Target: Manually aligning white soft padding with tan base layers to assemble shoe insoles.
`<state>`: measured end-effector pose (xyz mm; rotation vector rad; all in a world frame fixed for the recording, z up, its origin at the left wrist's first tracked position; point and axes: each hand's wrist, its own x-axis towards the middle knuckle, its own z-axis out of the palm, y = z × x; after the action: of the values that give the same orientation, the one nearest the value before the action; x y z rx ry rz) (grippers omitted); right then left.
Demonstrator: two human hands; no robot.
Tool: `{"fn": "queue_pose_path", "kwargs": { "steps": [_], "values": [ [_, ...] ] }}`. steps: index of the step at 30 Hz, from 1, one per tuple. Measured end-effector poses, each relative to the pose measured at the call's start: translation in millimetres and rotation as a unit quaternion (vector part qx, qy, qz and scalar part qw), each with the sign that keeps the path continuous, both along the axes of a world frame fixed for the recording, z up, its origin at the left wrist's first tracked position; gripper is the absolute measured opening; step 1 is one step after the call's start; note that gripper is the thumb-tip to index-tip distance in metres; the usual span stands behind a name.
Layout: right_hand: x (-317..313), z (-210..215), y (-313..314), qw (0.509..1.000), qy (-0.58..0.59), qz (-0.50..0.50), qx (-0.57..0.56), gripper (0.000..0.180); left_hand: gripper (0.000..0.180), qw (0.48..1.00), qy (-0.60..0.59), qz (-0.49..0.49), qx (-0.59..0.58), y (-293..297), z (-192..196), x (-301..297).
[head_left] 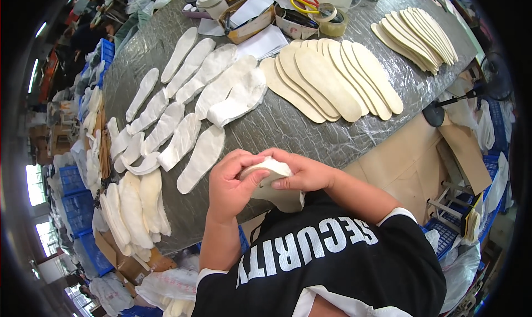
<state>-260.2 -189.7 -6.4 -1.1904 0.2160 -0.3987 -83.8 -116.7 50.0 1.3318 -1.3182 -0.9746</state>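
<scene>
A pale insole (281, 197) is bent between my two hands at the near edge of the table, its white lining showing at the top. My left hand (231, 179) grips it from the left, thumb pressed on its face. On the other side, my right hand (293, 170) pinches its upper edge with thumb and fingers. Just beyond my hands lie several loose white fleecy insoles (200, 159), some curled. Farther off, a fanned row of beige insoles (323, 81) overlaps on the table.
The table (249, 142) has a shiny grey wrinkled cover. Another beige insole stack (415, 37) sits far right. Scissors (305, 2), tape rolls (334, 24) and a cardboard box (247, 26) stand at the back. A pile of fleecy insoles (136, 209) overhangs the left edge. Blue crates (75, 198) line the left.
</scene>
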Motion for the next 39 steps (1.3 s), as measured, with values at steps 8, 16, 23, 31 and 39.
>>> {"fn": "queue_pose_path", "kwargs": {
  "steps": [8, 16, 23, 31, 39],
  "values": [
    [0.2, 5.3, 13.9, 0.945, 0.051, -0.211, -0.246, 0.015, 0.020, 0.996, 0.043, 0.073, -0.036, 13.4, -13.9, -8.4],
    [-3.7, 3.7, 18.7, 0.944, 0.023, -0.202, -0.259, 0.015, 0.032, 0.996, -0.080, 0.014, -0.048, 18.2, -5.8, -4.3],
    [-16.1, -9.4, 17.7, 0.948, 0.097, -0.096, -0.286, 0.026, 0.032, 0.986, -0.142, 0.032, -0.078, 23.1, -8.1, -8.0],
    [-15.1, -11.3, 16.5, 0.960, -0.086, 0.014, 0.265, 0.059, 0.042, 0.981, 0.141, 0.022, -0.131, 30.1, -37.2, 7.4],
    [1.5, 6.0, 14.5, 0.984, -0.055, -0.088, -0.146, 0.016, 0.041, 0.973, 0.188, -0.020, -0.131, 25.1, -41.4, 6.2]
  ]
}}
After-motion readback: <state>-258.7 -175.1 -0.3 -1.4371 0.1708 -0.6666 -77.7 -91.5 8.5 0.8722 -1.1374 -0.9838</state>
